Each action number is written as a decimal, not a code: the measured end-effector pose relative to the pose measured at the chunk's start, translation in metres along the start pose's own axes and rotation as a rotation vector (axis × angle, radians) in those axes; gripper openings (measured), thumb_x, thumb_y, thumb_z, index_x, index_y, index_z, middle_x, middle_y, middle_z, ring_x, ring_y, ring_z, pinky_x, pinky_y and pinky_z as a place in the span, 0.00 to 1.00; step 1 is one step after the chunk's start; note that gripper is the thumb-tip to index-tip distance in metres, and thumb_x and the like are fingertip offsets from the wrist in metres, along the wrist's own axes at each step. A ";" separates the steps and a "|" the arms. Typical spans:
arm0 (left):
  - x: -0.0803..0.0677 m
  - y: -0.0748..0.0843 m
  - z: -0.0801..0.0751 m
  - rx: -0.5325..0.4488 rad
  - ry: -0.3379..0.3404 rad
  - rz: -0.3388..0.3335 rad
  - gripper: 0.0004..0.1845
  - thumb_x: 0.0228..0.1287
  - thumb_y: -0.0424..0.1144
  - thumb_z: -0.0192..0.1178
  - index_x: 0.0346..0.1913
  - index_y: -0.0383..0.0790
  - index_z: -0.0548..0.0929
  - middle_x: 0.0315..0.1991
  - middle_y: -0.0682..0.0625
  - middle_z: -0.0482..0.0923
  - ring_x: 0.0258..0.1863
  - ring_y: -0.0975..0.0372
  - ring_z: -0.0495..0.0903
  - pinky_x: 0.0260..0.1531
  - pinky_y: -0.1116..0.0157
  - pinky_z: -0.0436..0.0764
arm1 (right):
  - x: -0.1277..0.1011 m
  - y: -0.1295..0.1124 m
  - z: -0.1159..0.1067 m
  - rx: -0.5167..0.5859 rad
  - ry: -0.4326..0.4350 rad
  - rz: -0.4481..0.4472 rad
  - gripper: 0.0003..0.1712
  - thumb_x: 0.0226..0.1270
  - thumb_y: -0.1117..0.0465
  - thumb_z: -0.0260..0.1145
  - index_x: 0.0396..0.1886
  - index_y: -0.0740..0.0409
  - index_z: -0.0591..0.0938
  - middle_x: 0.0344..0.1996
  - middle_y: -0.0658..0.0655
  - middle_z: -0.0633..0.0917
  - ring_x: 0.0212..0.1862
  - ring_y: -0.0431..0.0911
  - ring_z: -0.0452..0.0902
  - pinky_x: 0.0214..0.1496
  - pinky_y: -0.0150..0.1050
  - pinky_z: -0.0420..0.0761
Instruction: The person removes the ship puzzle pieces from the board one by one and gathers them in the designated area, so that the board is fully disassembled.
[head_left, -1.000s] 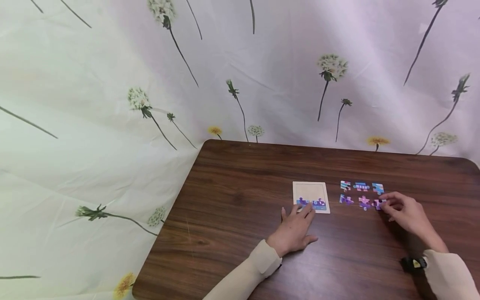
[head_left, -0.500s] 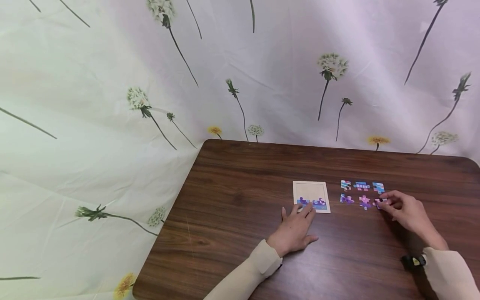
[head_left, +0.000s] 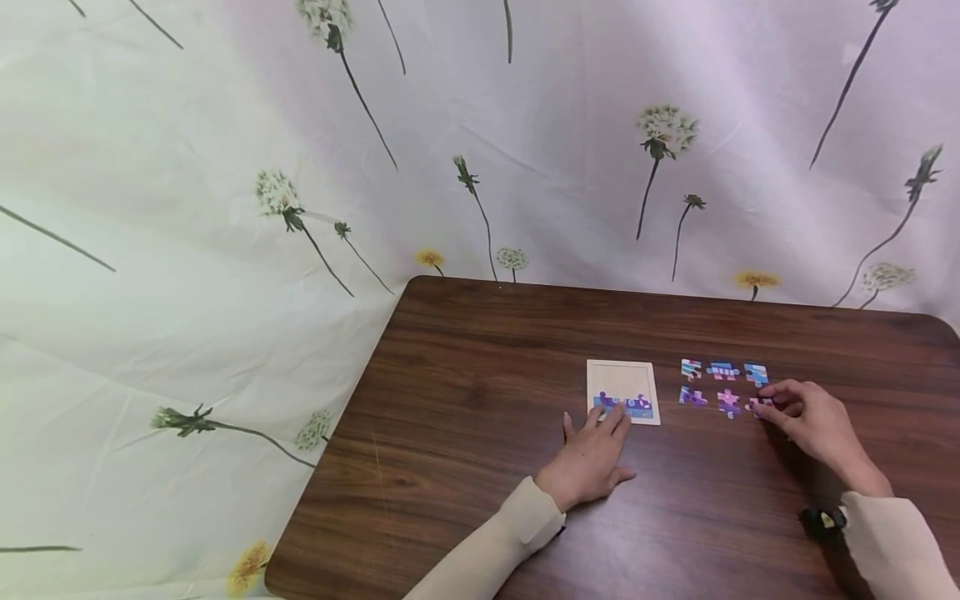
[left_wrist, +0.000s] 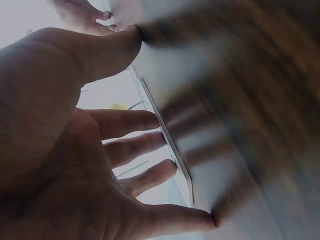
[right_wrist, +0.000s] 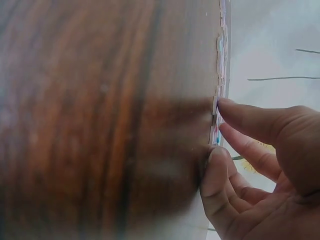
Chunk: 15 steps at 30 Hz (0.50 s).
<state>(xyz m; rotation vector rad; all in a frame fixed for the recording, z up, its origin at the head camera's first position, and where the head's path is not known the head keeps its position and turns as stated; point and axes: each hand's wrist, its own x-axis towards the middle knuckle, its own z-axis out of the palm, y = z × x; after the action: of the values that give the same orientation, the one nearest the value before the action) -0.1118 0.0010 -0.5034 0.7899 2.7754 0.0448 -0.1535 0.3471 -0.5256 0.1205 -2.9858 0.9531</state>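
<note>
Across a dark wood-grain desk (head_left: 450,375) with rounded corners, the puzzle parts lie right of centre in the head view. A pale square tray (head_left: 618,375) lies flat, with a strip of blue and purple fitted pieces (head_left: 637,406) along its near side. The left hand (head_left: 588,458) rests palm down, its grip spread apart. Three of its fingertips meet the near edge of the tray; in the left wrist view, the thumb and little finger touch the desk on either side of them.

Near the tray, on its right, six loose pieces form two rows of three, flat on the desk. The far row holds a blue-and-white left piece (head_left: 691,367), a striped middle piece (head_left: 723,372) and a light-blue right piece (head_left: 756,374). The near row holds a purple piece (head_left: 693,397), a pink-and-violet piece (head_left: 727,402) and, at its right end, a pinkish piece (head_left: 762,401). The right hand (head_left: 817,421) has its grip closed on this last one, pinching it between thumb and curled fingers; the hand partly hides it. Cream sleeves (head_left: 892,533) cover both arms, and a dandelion-print cloth (head_left: 540,192) hangs behind the desk and along its left side.
</note>
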 end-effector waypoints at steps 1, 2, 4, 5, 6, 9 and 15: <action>0.000 0.001 -0.001 0.008 0.000 0.001 0.40 0.73 0.62 0.59 0.80 0.48 0.65 0.84 0.57 0.55 0.80 0.56 0.60 0.68 0.35 0.72 | 0.000 0.000 0.000 0.005 0.004 -0.006 0.15 0.68 0.58 0.75 0.46 0.66 0.86 0.40 0.69 0.84 0.32 0.39 0.79 0.28 0.31 0.75; 0.000 0.001 -0.001 0.016 0.000 0.002 0.40 0.74 0.62 0.59 0.80 0.48 0.64 0.84 0.57 0.55 0.80 0.56 0.61 0.69 0.35 0.72 | 0.000 -0.001 0.000 0.009 0.010 -0.014 0.16 0.68 0.59 0.75 0.46 0.67 0.85 0.40 0.69 0.83 0.32 0.41 0.80 0.28 0.31 0.75; 0.000 0.003 -0.002 0.029 -0.001 0.002 0.39 0.74 0.62 0.58 0.81 0.47 0.64 0.84 0.56 0.55 0.80 0.56 0.61 0.70 0.37 0.72 | 0.000 -0.002 0.001 0.011 0.031 -0.031 0.15 0.67 0.60 0.75 0.46 0.67 0.85 0.40 0.69 0.82 0.32 0.41 0.80 0.27 0.30 0.75; 0.000 0.003 -0.002 0.034 -0.003 0.002 0.39 0.75 0.62 0.57 0.81 0.47 0.64 0.84 0.56 0.55 0.80 0.57 0.61 0.70 0.38 0.72 | 0.001 -0.003 0.002 0.013 0.043 -0.040 0.15 0.67 0.60 0.75 0.46 0.67 0.85 0.40 0.69 0.82 0.32 0.39 0.79 0.27 0.30 0.76; 0.000 0.004 -0.002 0.038 -0.004 0.002 0.39 0.75 0.62 0.57 0.81 0.47 0.63 0.84 0.56 0.55 0.80 0.57 0.61 0.71 0.38 0.71 | 0.001 -0.004 0.002 0.015 0.056 -0.047 0.15 0.67 0.61 0.75 0.46 0.67 0.85 0.40 0.68 0.81 0.31 0.36 0.78 0.27 0.30 0.76; -0.002 0.005 -0.002 0.040 -0.018 -0.012 0.39 0.76 0.62 0.55 0.82 0.47 0.61 0.85 0.56 0.53 0.81 0.57 0.61 0.73 0.40 0.70 | 0.003 -0.009 0.005 0.024 0.094 -0.070 0.14 0.68 0.61 0.74 0.46 0.66 0.86 0.41 0.68 0.81 0.30 0.26 0.73 0.27 0.30 0.76; -0.006 0.008 0.000 0.056 -0.047 -0.051 0.40 0.79 0.62 0.50 0.84 0.50 0.55 0.86 0.58 0.46 0.82 0.59 0.59 0.78 0.46 0.65 | 0.009 -0.026 0.011 0.045 0.124 -0.120 0.10 0.67 0.64 0.74 0.44 0.65 0.86 0.41 0.68 0.82 0.29 0.24 0.72 0.26 0.31 0.74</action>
<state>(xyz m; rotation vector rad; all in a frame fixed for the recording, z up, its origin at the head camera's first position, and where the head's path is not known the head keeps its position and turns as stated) -0.1030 0.0045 -0.5017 0.7237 2.7621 -0.0606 -0.1601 0.3189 -0.5188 0.2292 -2.8103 0.9771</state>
